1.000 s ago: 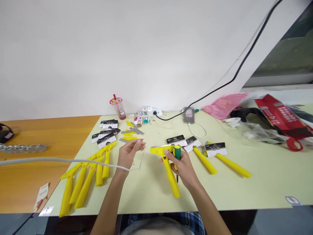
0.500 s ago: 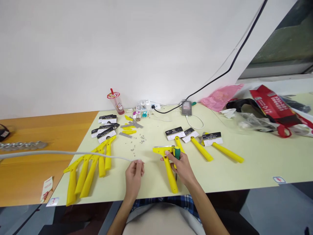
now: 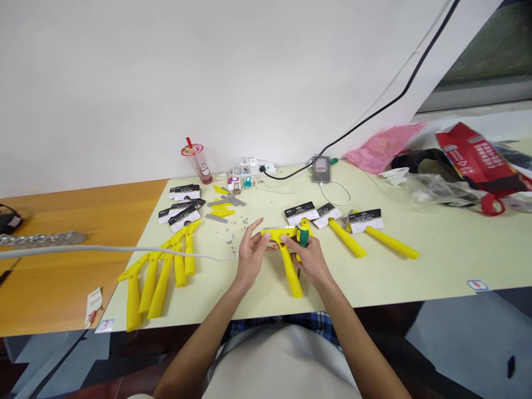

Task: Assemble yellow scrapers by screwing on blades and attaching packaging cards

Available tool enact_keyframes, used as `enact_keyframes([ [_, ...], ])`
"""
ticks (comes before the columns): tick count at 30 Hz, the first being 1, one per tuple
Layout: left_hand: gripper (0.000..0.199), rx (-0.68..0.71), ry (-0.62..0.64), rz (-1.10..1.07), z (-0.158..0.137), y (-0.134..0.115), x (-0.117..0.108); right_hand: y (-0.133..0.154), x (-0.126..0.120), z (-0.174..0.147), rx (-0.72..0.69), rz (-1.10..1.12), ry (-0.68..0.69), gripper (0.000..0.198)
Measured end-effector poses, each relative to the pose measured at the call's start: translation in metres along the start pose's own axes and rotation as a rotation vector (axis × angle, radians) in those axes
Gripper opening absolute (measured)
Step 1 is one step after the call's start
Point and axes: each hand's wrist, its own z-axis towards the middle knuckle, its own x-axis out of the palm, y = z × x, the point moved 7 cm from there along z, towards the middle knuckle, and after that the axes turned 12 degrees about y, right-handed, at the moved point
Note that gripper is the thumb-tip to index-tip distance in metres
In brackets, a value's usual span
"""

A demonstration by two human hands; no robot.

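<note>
We've got a yellow scraper (image 3: 290, 272) over the pale table (image 3: 394, 282). Our R hand (image 3: 312, 256) is closed on it: thumb on front of the head nr the neck, other fingers behind, handle hanging down btwn our arms. Same hand grips a green-and-yellow screwdriver (image 3: 303, 237), tip down. Our L hand (image 3: 250, 256) has its thumb on the head's L end, index finger poking up; can't tell if it's pinching. Tiny metal bits (image 3: 230, 242) lie nr L hand, w/ yellow handles (image 3: 157, 285) further L.
</note>
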Motion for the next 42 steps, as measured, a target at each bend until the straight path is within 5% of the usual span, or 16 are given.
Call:
enact_keyframes([
  [6, 0.047, 0.027, 0.113, 0.141, 0.029, -0.007, -0.014, 0.005, 0.004, 0.012, 0.009, -0.02, 0.061, 0.059],
  [12, 0.048, 0.016, 0.089, 0.147, 0.045, -0.001, -0.031, 0.006, 0.013, 0.036, 0.001, -0.027, 0.136, 0.048],
  [19, 0.054, -0.017, -0.006, 0.126, 0.041, 0.018, -0.045, -0.014, 0.015, 0.052, 0.084, -0.048, 0.19, 0.053],
  [36, 0.052, 0.024, 0.023, 0.167, 0.038, 0.021, -0.04, -0.023, 0.012, 0.052, 0.137, 0.04, 0.22, 0.047],
  [42, 0.053, 0.125, -0.121, 0.251, 0.039, 0.015, -0.048, -0.021, 0.012, 0.057, 0.113, 0.075, 0.205, 0.046],
])
